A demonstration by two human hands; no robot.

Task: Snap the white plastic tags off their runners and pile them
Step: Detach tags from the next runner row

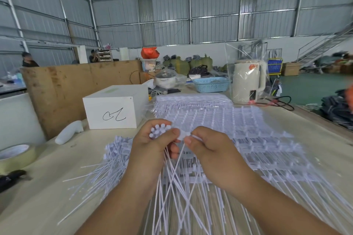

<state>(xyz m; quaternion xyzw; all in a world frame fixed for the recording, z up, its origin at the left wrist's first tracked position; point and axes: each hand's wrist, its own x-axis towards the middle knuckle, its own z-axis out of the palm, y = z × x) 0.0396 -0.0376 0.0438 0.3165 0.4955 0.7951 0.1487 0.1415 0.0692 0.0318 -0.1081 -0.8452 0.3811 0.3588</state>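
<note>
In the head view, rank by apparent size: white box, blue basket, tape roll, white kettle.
1. white box
2. white kettle
3-4. blue basket and tape roll look alike; the tape roll is nearer and cut off, so unranked.

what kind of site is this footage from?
Most likely a warehouse or small factory floor used for hand assembly work. Corrugated metal walls on a steel frame, a metal staircase, stuffed sacks stacked along the far wall, and a workbench covered in white plastic tags all point that way.

white plastic tags (pixel 160 129): bundle, heads above curled left fingers (pixel 152 137), tails hanging below; runner sheets (pixel 219 129) flat beyond fingertips.
</note>
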